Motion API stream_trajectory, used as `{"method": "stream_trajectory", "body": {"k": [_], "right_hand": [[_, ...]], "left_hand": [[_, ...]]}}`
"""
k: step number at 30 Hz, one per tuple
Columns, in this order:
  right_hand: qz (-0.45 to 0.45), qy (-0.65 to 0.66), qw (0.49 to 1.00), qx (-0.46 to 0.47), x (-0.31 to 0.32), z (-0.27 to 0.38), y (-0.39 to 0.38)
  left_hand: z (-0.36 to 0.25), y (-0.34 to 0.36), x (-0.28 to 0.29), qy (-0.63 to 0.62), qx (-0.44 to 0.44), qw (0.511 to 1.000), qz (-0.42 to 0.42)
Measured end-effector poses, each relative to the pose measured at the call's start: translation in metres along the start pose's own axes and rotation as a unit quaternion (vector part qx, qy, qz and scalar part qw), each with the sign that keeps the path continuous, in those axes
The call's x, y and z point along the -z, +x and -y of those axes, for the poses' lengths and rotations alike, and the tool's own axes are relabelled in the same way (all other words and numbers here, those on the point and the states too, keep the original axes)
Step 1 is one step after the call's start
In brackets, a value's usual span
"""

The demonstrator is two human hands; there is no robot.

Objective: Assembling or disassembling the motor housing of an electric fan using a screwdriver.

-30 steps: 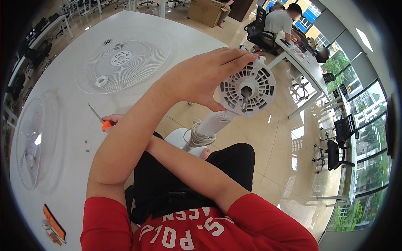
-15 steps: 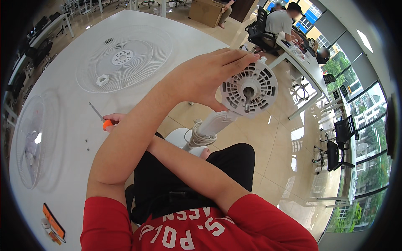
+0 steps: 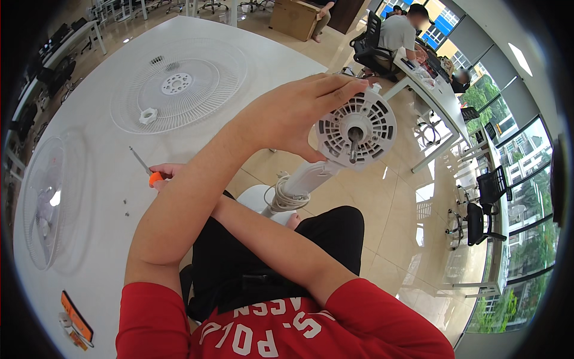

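My arms are crossed, the left one over the right. My left hand (image 3: pixel 293 113) grips the white fan motor housing (image 3: pixel 375 133) from its left side, thumb below and fingers over the top. A bare metal shaft (image 3: pixel 355 140) sticks out of the slotted front. The housing sits on a white fan stand (image 3: pixel 305 179) with a cord (image 3: pixel 286 194) coiled around it. Over the table at the left, my right hand (image 3: pixel 167 171) is closed on a screwdriver (image 3: pixel 155 178) with an orange handle, its tip pointing up and left. My left forearm partly hides that hand.
On the white table (image 3: pixel 95 239) lie a round fan grille (image 3: pixel 203 90), a white plastic nut (image 3: pixel 147 116), another grille with clear blades (image 3: pixel 45 203), small screws (image 3: pixel 126 213) and an orange-screened device (image 3: pixel 78 315). A person (image 3: pixel 397 36) sits at a far desk. Office chairs (image 3: pixel 491 188) stand at right.
Almost nothing differs. The screwdriver and my right hand appear slightly further right and lower, and the table things shift a little the same way. My left hand keeps its grip on the motor housing.
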State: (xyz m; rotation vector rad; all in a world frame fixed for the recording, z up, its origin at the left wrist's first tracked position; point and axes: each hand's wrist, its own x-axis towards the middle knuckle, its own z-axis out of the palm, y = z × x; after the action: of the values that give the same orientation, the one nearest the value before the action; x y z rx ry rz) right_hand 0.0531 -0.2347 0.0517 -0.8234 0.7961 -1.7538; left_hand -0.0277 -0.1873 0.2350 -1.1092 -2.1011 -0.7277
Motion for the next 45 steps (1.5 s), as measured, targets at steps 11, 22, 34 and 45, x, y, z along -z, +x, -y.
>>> {"method": "stream_trajectory", "body": {"k": [11, 22, 34, 45], "right_hand": [[-0.006, 0.009, 1.000, -0.013, -0.001, 0.002, 0.001], [-0.009, 0.046, 0.999, -0.028, 0.003, 0.001, 0.001], [-0.017, 0.000, 0.999, -0.049, -0.010, 0.016, -0.002], [-0.187, 0.022, 0.981, 0.044, -0.038, 0.058, -0.068]], "left_hand": [[0.001, 0.000, -0.001, -0.001, -0.011, 1.000, -0.008], [-0.004, 0.001, -0.001, -0.015, 0.021, 1.000, 0.014], [-0.005, 0.000, 0.004, -0.006, 0.036, 0.999, 0.030], [-0.085, -0.081, 0.102, 0.194, 0.165, 0.959, -0.125]]}}
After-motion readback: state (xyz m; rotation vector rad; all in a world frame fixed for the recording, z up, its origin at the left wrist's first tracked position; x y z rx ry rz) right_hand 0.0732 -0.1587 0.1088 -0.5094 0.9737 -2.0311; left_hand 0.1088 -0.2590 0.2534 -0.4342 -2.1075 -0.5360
